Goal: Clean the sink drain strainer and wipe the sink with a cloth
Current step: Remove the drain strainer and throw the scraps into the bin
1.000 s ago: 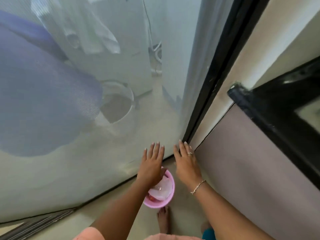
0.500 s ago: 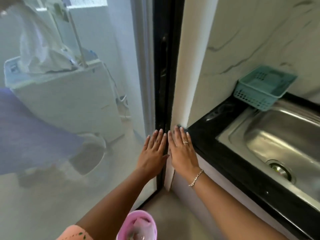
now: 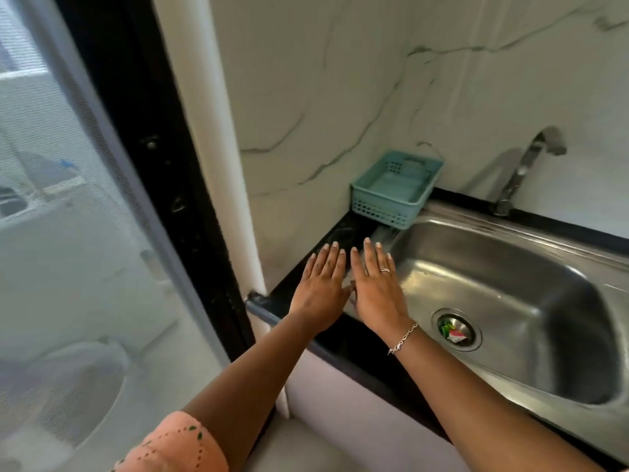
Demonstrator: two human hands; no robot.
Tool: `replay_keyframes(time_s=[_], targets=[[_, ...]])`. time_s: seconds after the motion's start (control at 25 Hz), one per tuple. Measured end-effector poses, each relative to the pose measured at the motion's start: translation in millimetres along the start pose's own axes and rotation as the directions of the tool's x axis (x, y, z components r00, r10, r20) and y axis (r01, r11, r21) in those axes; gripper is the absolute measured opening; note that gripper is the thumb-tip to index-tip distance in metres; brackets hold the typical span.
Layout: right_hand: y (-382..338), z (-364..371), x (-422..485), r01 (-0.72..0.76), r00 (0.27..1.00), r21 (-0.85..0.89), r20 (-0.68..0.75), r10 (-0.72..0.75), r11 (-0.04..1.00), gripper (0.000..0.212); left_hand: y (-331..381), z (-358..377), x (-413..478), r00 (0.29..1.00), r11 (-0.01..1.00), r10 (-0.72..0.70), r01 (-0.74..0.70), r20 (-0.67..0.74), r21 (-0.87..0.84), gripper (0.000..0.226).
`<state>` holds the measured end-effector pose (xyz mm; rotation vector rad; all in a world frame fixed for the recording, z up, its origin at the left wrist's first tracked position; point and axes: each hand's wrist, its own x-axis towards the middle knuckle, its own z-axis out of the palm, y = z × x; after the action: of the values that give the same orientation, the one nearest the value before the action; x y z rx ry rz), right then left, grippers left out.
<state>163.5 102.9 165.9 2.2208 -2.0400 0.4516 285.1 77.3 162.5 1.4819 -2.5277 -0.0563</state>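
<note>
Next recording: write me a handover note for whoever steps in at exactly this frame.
Left hand: open, empty, fingers straight, above the black counter.
Right hand: open, empty, above the sink's left rim.
Drain strainer sits in the sink floor holding green and pink scraps.
Teal basket stands at the back corner; no cloth in view.
Done: nothing visible.
Left: clear and clean the strainer, fetch a cloth, wipe the sink.

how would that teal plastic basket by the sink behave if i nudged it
The teal perforated plastic basket looks thin-walled, so probably light and slightly flexible. It rests by the rim of the stainless steel sink, so a push might slide it in.
</note>
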Motion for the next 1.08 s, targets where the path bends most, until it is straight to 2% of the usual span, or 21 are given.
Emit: replay_keyframes(time_s=[0.36,0.6,0.8,0.96,1.08], targets=[[169.2,5.7,-12.9,-0.21,0.975,-0.037,0.072,0.212,0.977,0.063,122.5,64.9,96.5,0.968,0.979,0.201,-0.203,0.149,-0.001,0.063],[254.0,16.6,-27.0,-0.289,0.941,0.002,0.185,0.284,0.957,0.065,166.2,95.4,138.0,0.914,0.935,0.298,-0.337,0.276,0.108,0.05],[298.0,35.4,-36.9,-0.335,0.909,0.045,0.276,0.31,0.941,0.053,180.3,122.8,166.9,0.823,0.842,0.397,-0.503,0.408,0.196,0.04],[314.2,56.2,-38.6,-0.394,0.843,0.054,0.42,0.337,0.918,0.043,190.7,150.0,184.4,0.786,0.845,0.413,-0.52,0.46,0.129,0.035],[321.5,73.7,-38.0,-0.43,0.806,0.06,0.475,0.353,0.901,0.034,198.5,174.3,193.6,0.754,0.84,0.406,-0.53,0.517,0.114,0.031]])
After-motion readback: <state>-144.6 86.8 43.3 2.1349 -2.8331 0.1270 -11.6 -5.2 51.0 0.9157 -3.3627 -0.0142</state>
